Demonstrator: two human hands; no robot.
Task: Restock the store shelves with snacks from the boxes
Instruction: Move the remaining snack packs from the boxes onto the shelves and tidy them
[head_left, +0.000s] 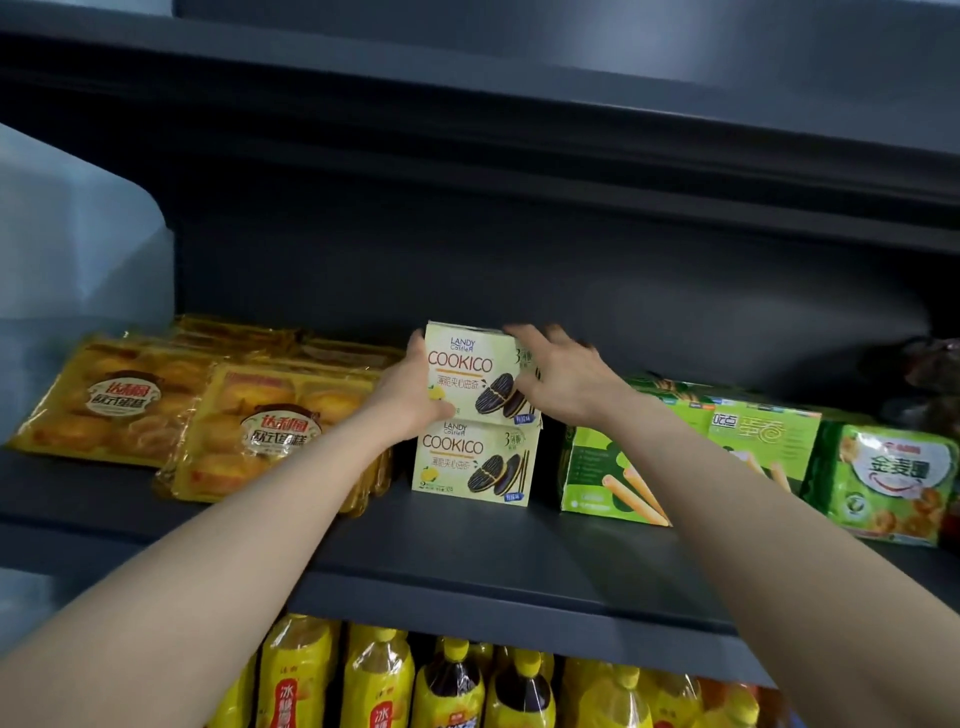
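While my left hand (410, 395) and right hand (563, 382) grip the top cookie box (467, 374) by its sides, fingers curled (light, crushable cardboard, I judge), it sits mid-shelf (467, 551).

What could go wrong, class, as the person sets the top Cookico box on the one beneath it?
1. The upper Cookico box sits slightly askew on the lower Cookico box; once the left hand and right hand let go, it might slide or topple.
2. The stack stands close to the green wafer-roll box, so a fall could knock it.
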